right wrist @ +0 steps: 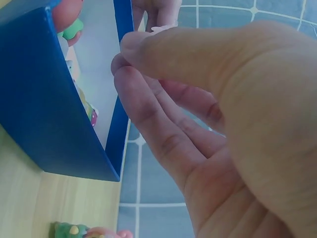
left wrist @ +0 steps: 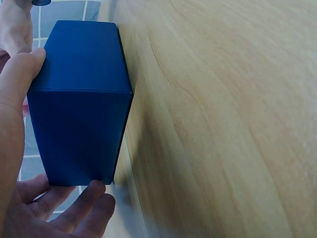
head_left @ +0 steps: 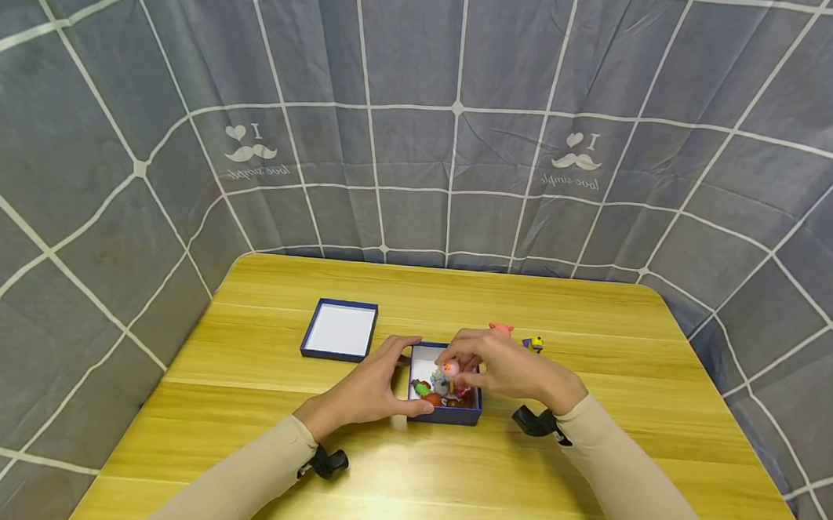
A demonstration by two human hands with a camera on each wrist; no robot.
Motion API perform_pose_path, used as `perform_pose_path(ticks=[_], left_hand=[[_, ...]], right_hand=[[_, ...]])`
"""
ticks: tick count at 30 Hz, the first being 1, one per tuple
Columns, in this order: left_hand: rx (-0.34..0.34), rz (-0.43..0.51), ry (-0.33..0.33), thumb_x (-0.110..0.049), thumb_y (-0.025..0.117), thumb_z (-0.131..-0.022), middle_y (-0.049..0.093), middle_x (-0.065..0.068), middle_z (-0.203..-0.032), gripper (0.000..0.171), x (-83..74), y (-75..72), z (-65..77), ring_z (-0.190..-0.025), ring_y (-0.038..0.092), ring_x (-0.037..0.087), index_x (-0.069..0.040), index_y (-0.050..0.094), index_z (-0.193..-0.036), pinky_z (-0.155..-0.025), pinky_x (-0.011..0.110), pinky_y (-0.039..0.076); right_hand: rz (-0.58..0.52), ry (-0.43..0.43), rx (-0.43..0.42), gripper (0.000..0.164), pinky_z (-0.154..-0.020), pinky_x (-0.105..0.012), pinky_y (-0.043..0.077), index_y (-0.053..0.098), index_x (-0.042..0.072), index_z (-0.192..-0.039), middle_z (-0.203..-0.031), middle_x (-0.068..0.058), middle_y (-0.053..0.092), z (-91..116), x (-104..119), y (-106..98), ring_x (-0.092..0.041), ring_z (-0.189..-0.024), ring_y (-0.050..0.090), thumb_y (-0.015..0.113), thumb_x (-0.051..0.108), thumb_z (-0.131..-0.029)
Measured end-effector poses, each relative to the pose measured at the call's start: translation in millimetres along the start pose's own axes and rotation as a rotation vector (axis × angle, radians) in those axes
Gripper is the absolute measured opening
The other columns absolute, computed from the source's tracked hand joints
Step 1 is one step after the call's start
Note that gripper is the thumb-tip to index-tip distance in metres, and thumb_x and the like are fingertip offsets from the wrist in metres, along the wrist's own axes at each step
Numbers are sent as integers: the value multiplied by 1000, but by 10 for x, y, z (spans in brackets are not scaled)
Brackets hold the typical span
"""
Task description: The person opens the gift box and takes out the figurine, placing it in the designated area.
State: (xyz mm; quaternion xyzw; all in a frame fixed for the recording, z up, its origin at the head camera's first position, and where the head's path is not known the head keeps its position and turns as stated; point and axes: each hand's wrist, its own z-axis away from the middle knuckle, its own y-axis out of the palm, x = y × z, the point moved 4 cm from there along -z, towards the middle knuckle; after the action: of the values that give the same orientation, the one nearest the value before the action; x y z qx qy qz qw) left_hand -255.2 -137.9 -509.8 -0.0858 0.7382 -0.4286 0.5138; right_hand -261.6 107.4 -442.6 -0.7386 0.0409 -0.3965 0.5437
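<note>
On the wooden tabletop (head_left: 239, 408), an open blue box (head_left: 444, 415) stood just below the frame's centre, its lid (head_left: 342, 331) to the upper left. The left hand (head_left: 370, 389) gripped opposite sides; the right hand (head_left: 506, 367) seemed to pinch a pink toy (head_left: 450, 368) over smaller toys (head_left: 440, 388). Packing seemed underway; the next move probably called for lowering and releasing it gently.

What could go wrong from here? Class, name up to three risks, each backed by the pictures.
The pink toy at the fingertips of the right hand could slip onto the toys in the blue box. The box might shift if the left hand holding it presses unevenly. The right hand could knock the yellow-and-blue toy nearby.
</note>
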Motion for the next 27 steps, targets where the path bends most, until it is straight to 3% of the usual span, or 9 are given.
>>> perform_pose_path(ticks=[16, 27], left_hand=[[2, 5, -4, -61, 97, -93, 53, 13, -174, 117, -8, -2, -5, -146, 64, 26, -11, 37, -180, -126, 54, 55], [-1, 15, -3, -60, 98, -92, 55, 14, -172, 116, -9, -6, -4, -143, 66, 25, -11, 38, -179, -124, 53, 57]], right_hand=[[-7, -1, -66, 30, -94, -28, 69, 82, 9, -134, -125, -2, 82, 45, -36, -27, -6, -103, 80, 87, 5, -105], [23, -74, -166, 42, -86, -29, 70, 81, 10, -142, -123, -3, 85, 83, -41, -94, -6, -95, 80, 90, 5, -102]])
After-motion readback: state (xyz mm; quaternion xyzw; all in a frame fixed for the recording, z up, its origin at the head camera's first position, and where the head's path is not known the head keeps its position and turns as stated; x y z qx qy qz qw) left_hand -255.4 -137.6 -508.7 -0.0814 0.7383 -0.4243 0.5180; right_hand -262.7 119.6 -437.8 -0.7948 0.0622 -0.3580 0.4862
